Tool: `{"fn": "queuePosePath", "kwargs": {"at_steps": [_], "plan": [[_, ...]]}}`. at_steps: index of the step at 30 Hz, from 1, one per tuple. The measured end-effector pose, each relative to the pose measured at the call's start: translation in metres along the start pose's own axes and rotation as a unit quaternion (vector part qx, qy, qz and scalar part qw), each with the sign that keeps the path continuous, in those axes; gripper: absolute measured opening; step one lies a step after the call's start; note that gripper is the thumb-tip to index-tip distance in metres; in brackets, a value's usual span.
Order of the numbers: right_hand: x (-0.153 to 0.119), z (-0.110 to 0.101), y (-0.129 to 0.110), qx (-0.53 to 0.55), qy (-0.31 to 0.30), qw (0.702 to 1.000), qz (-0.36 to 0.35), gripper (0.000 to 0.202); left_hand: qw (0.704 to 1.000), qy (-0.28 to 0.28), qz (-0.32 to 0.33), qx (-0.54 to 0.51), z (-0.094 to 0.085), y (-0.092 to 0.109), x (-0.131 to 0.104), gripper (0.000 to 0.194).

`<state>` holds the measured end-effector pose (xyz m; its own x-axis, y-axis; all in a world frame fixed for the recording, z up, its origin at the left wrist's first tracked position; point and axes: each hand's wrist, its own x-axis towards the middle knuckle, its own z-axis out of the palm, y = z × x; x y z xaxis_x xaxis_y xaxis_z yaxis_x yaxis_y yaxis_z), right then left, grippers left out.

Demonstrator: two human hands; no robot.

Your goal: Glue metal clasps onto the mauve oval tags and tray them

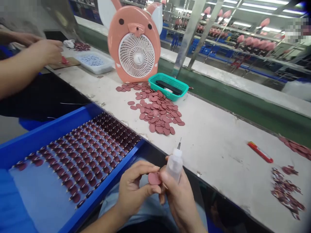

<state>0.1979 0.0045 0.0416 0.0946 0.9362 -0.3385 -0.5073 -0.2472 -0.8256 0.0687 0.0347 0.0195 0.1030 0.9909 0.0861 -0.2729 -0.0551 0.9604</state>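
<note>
Between its thumb and fingers, my left hand pinches a small oval reddish-brown disc. My right hand is wrapped round a translucent squeeze bottle whose thin needle tip points up. The thumb of that hand presses at the disc's right edge, and both hands meet above my lap. Whether another small part lies behind the disc is hidden by the fingers. A loose pile of similar discs covers the bench beyond my hands.
A blue tray at left holds rows of dark-red pieces. Behind the pile stand a pink pig-shaped fan and a green basket. A red-yellow knife and small patterned pieces lie at right. Another person's hands are at upper left.
</note>
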Motion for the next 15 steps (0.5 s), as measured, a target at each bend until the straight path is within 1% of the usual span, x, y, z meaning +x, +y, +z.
{"fn": "queuePosePath", "kwargs": {"at_steps": [2, 4, 5, 7, 9, 11, 13, 15], "plan": [[-0.005, -0.006, 0.0, -0.038, 0.013, 0.999, -0.003, 0.06, 0.996, 0.015, -0.062, -0.062, -0.003, -0.002, -0.003, 0.027], [-0.012, -0.019, -0.002, -0.105, 0.033, 0.994, -0.008, 0.058, 0.983, 0.029, -0.129, -0.13, -0.006, -0.002, -0.006, 0.027], [-0.015, -0.028, -0.004, -0.143, 0.051, 0.988, -0.017, 0.056, 0.977, 0.034, -0.148, -0.152, -0.007, -0.002, -0.008, 0.027], [-0.021, -0.048, -0.009, -0.194, 0.091, 0.975, -0.059, 0.052, 0.969, 0.039, -0.166, -0.177, -0.009, 0.0, -0.01, 0.03], [-0.027, -0.063, -0.015, -0.183, 0.102, 0.971, -0.116, 0.046, 0.956, 0.028, -0.197, -0.213, -0.008, 0.003, -0.011, 0.036], [-0.031, -0.071, -0.019, -0.136, 0.091, 0.973, -0.161, 0.04, 0.942, 0.007, -0.228, -0.247, -0.006, 0.008, -0.011, 0.038], [-0.034, -0.069, -0.019, -0.099, 0.084, 0.972, -0.197, 0.044, 0.935, -0.013, -0.246, -0.256, -0.002, 0.012, -0.012, 0.034], [-0.037, -0.063, -0.015, -0.117, 0.096, 0.956, -0.251, 0.056, 0.934, -0.024, -0.252, -0.253, 0.0, 0.016, -0.012, 0.032]]}}
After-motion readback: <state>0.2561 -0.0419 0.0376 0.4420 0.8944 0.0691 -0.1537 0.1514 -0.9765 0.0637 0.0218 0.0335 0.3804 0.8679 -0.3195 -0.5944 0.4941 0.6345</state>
